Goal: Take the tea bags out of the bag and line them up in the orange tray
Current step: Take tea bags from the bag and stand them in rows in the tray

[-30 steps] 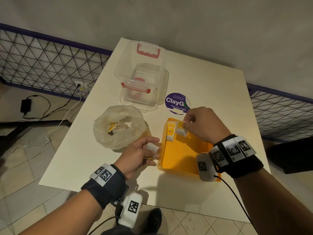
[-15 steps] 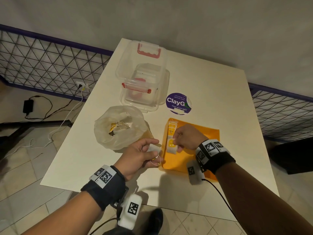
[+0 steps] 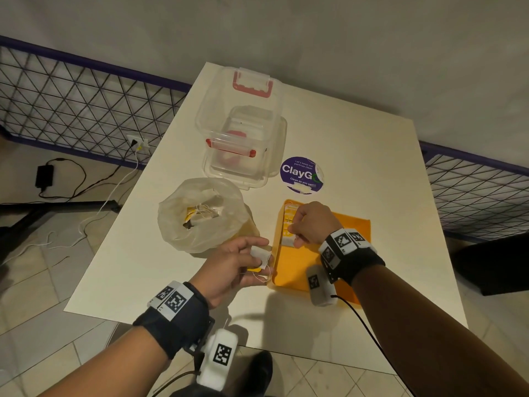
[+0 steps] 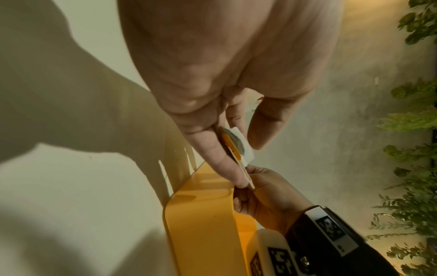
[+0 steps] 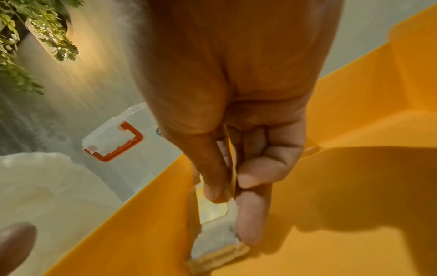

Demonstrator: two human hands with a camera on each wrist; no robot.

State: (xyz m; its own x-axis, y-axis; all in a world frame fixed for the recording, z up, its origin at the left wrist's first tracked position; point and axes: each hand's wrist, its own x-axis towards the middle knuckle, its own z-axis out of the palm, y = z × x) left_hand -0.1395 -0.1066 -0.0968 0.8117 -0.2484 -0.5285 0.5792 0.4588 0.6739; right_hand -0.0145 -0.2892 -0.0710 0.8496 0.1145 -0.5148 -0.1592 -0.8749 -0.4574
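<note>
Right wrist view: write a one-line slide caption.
Right hand pinches a tea bag against the orange tray wall; clear storage box behind.

Black wristbands with checkered tags

We get the head view from above, tilted forward and down over the white table, both forearms in frame. Left wrist view looks along the left hand from very close, toward the orange tray rim (right hand visible beyond). Right wrist view looks down the right hand into the tray, equally near. All three views share the tray's left side.
</note>
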